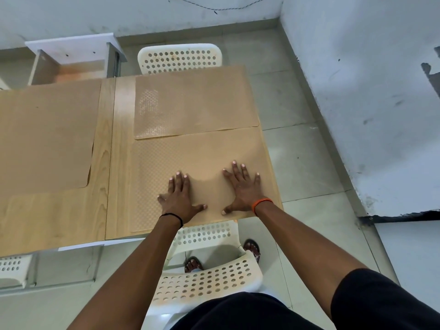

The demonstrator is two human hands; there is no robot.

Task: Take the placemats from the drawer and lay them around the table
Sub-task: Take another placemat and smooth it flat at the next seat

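Observation:
A tan placemat [190, 153] lies flat on the near right part of the wooden table [107, 163]. My left hand [181, 198] and my right hand [242, 189] both press flat on it with fingers spread, holding nothing. A second tan placemat [195, 103] lies just beyond it at the far right side. A third placemat [45, 136] covers the table's left part. An open drawer [71, 65] stands past the table's far edge at the left.
A white perforated chair [204, 279] stands between me and the table, and another white chair [181, 58] is at the far side. A third chair [14, 267] shows at the lower left. Grey walls [369, 103] close in on the right and behind.

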